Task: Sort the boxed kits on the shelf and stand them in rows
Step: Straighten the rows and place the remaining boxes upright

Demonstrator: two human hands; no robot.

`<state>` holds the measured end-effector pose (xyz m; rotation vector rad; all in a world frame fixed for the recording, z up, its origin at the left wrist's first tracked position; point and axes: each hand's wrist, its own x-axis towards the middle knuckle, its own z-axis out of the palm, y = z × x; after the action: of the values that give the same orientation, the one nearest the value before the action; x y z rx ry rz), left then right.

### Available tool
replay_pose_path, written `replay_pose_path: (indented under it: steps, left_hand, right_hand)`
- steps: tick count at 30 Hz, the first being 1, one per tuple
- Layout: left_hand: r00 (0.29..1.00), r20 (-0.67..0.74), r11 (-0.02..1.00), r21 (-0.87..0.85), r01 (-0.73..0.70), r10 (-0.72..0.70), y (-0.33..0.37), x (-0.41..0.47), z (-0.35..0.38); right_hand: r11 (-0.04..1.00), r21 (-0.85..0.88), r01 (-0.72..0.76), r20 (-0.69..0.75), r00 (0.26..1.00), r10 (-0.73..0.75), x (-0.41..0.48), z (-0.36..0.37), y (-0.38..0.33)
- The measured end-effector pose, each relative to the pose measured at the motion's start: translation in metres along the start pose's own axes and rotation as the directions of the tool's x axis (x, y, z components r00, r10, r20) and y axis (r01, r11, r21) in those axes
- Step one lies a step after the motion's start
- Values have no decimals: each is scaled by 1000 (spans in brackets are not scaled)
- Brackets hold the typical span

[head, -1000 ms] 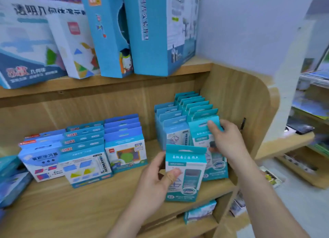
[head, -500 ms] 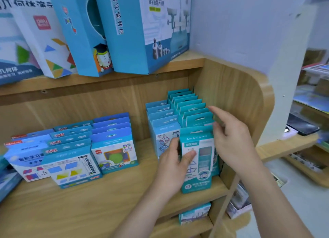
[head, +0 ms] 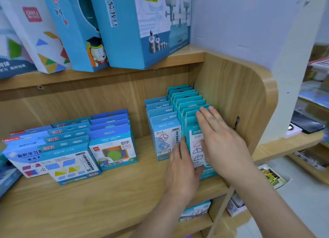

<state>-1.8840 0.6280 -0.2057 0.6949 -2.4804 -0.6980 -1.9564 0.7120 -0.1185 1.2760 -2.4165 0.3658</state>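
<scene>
Scene: A person tidies a wooden shelf (head: 106,202) of boxed learning kits, seen from a head camera looking down at both hands.
Task item: The front kit (head: 196,148), a teal box printed with line-drawn shapes, stands upright at the head of the teal row (head: 185,99), near the shelf's front edge.
Teal row: It runs back to the rear wall, just beside the curved wooden side panel (head: 231,95) at the shelf's right end.
Left hand: The left hand (head: 181,172) lays straight fingers along the front kit's left edge, in the gap beside the neighbouring row, with the thumb resting across the lower front of the box.
Right hand: The right hand (head: 222,145) lies flat and spread on the front kit's face, its fingertips reaching the hang tabs of the boxes behind.
Neighbouring row: A light-blue row (head: 163,131) stands touching the teal row's left side, with 4 hang tabs showing.
Left group: The dark-blue kits (head: 110,145) fill 3 rows further left, well apart from the 2 teal and light-blue rows and leaning back.
Upper shelf: The large blue boxes (head: 142,24) and a white box (head: 39,33) with coloured triangles lean to the left.
Below: Another teal box (head: 195,211) lies on the shelf underneath, beneath the left forearm.
</scene>
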Motion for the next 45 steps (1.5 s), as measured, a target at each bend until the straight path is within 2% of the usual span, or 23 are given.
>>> replay_pose_path:
  steps: [5, 8, 10, 12, 17, 23, 27, 32, 40, 45]
  left_hand:
    - [999, 10, 978, 203, 49, -52, 10, 7, 5]
    - [999, -13, 972, 232, 33, -31, 6, 8, 4]
    - [999, 43, 978, 206, -4, -5, 8, 10, -2]
    - [998, 58, 993, 115, -33, 26, 4, 11, -7]
    - [992, -37, 993, -5, -118, 118, 2, 9, -23]
    - [984, -99, 983, -84, -160, 152, 1, 7, -32]
    - [978, -121, 975, -129, -183, 168, 2, 4, -37]
    - [1000, 7, 955, -295, -19, 22, 2, 9, -32]
    - [999, 36, 953, -303, 28, -18, 2, 13, -32]
    - [999, 32, 944, -329, 38, -29, -4, 13, -32]
  right_hand:
    - [996, -90, -27, -38, 999, 23, 9, 3, -1]
    - [993, -109, -46, -29, 999, 43, 14, -3, -7]
    - [998, -65, -26, 24, 999, 28, 14, -3, -6]
    - [1000, 0, -17, 3, 1000, 17, 13, -6, -4]
    - [979, 199, -44, -96, 993, 64, 10, -10, 1]
    - [954, 299, -11, -216, 973, 79, 3, -6, 4]
    - [957, 290, 16, -259, 964, 62, 2, -7, 5]
    - [966, 259, 10, -238, 970, 54, 9, -5, 5]
    - [984, 177, 2, -146, 989, 24, 26, -1, 5]
    - [979, 203, 35, -178, 984, 2, 16, 0, 2]
